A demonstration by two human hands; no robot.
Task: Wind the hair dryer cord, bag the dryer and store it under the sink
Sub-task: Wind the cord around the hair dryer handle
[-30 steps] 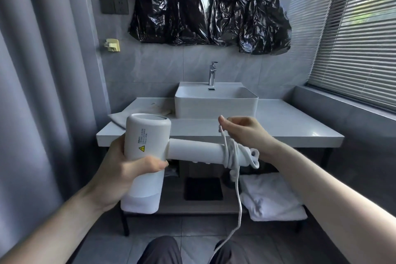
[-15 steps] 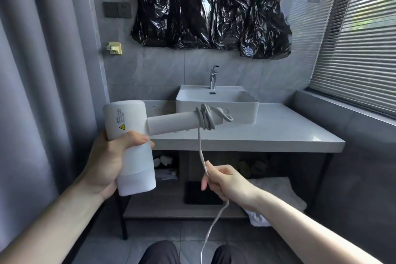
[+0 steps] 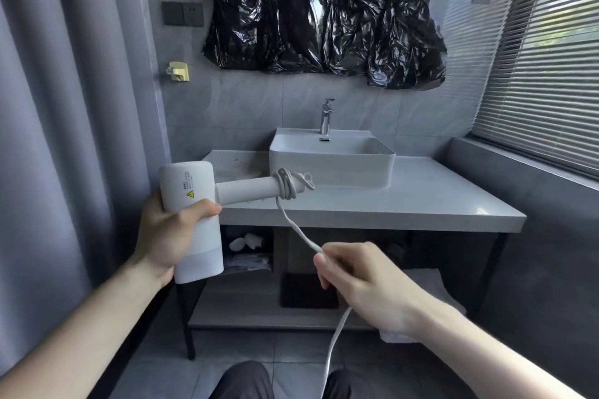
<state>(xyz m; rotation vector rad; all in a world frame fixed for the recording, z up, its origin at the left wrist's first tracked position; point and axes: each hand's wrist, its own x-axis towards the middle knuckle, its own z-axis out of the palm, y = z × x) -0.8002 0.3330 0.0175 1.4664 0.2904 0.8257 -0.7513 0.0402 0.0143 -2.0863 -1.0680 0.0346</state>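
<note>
My left hand (image 3: pixel 165 236) grips the barrel of a white hair dryer (image 3: pixel 194 210), whose handle points right in front of the counter. A few turns of its white cord (image 3: pixel 293 223) are wound round the end of the handle. From there the cord runs down to my right hand (image 3: pixel 359 282), which pinches it below the counter edge. The rest of the cord hangs down between my knees and out of the frame. No bag for the dryer is visible.
A white basin (image 3: pixel 330 168) with a chrome tap (image 3: pixel 326 116) sits on the pale counter (image 3: pixel 421 201). Under it is an open shelf (image 3: pixel 246 311) with small items, a dark mat and a white towel (image 3: pixel 434 288). Curtain at left, blinds at right, black plastic on the wall.
My right hand dropped from the handle end to below the counter, drawing the cord down. My left hand lifted the dryer up and left. The hands have spread a little further since half a second ago.
</note>
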